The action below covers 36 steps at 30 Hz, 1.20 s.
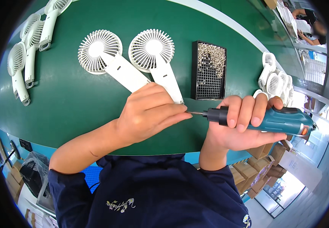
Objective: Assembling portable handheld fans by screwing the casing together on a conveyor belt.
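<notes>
My right hand (244, 123) is wrapped round a teal and black electric screwdriver (282, 121), held level with its bit pointing left. At the bit's tip, the thumb and fingers of my left hand (149, 112) are pinched together; what they hold, if anything, is too small or hidden to make out. Just beyond my left hand two white handheld fans lie on the green table (73, 110): a left fan (128, 74) and a right fan (167, 78), handles toward me. My left hand partly covers the left fan's handle end.
A black perforated tray (193, 72) with many small metal screws (212, 57) stands beyond the screwdriver. Several white fans (29, 57) lie at the far left, and more fans (276, 83) at the right. Cardboard boxes (251, 169) stand below the table's right side. Another person (312, 26) is at the far right.
</notes>
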Available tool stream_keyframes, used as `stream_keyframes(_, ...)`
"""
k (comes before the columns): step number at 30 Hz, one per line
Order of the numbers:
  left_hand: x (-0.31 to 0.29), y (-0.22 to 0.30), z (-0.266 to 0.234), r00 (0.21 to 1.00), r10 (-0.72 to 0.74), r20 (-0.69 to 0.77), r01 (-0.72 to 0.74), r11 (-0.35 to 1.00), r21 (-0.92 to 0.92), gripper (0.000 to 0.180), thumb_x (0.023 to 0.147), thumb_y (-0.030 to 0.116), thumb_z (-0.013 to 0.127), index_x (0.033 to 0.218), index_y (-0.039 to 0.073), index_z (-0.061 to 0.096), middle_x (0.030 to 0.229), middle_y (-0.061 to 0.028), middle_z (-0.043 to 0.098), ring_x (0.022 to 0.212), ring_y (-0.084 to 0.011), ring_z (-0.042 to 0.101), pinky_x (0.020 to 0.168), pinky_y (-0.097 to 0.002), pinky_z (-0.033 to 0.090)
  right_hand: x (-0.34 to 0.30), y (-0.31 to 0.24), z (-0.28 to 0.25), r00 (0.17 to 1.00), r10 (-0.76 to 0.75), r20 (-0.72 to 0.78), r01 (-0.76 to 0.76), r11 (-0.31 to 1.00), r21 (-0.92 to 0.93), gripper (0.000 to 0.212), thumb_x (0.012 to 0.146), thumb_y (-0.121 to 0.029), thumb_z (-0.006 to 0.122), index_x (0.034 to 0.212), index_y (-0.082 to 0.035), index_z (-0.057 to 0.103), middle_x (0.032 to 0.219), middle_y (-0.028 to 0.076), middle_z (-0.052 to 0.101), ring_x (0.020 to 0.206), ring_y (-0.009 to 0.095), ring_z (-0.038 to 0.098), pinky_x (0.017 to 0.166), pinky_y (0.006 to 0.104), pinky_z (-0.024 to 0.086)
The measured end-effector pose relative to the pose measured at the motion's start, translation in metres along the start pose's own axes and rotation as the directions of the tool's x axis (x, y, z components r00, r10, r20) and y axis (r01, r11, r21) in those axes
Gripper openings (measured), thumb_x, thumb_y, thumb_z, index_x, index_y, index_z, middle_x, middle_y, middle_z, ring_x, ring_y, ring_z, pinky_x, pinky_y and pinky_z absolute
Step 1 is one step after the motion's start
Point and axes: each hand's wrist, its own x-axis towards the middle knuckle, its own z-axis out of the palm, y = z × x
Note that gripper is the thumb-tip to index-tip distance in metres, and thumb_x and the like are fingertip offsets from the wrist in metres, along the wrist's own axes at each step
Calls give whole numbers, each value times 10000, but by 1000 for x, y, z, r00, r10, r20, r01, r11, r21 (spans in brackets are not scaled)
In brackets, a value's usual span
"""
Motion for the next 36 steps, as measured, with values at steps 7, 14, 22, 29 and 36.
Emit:
stream_keyframes(7, 1, 2, -2, 999, -51, 20, 51, 998, -47, 245, 636, 38, 867, 812, -17, 705, 663, -70, 585, 564, -218, 545, 505, -334, 428, 6, 1, 7, 938, -57, -342, 36, 997, -66, 748, 898, -808, 293, 1177, -150, 514, 689, -15, 474, 416, 97, 363, 336, 250, 319)
stream_keyframes(14, -5, 9, -2, 997, -27, -79, 27, 1000, -3, 256, 623, 43, 881, 799, 1, 700, 643, -60, 566, 540, -209, 520, 477, -313, 397, -1, 7, 4, 938, -80, -338, 77, 997, -21, 677, 947, -735, 331, 1161, -117, 509, 696, -15, 447, 436, 81, 375, 383, 245, 355)
stream_keyframes(22, -13, 10, -6, 987, -151, -48, 148, 987, -54, 228, 653, 30, 869, 819, -2, 717, 660, -74, 609, 541, -202, 566, 481, -303, 430, -4, 20, 9, 888, -47, -457, 73, 997, 40, 632, 954, -703, 381, 1146, -119, 524, 693, -23, 440, 451, 74, 378, 394, 229, 338)
stream_keyframes(29, 1, 10, -5, 988, -145, 47, 146, 989, -12, 308, 630, 96, 870, 890, 38, 715, 746, -31, 584, 739, -214, 548, 641, -328, 429, -1, 5, 19, 944, -152, -294, 111, 982, -151, 723, 881, -812, 348, 1188, -176, 504, 703, -10, 474, 436, 90, 392, 395, 258, 367)
stream_keyframes(36, 0, 12, -21, 944, -199, 264, 149, 969, 196, 316, 621, 110, 837, 898, 101, 686, 823, 12, 588, 881, -207, 544, 853, -392, 325, -17, 12, 32, 949, 80, 306, 58, 907, -417, 817, 829, -812, 477, 1235, -103, 498, 726, 81, 507, 455, 199, 431, 455, 360, 400)
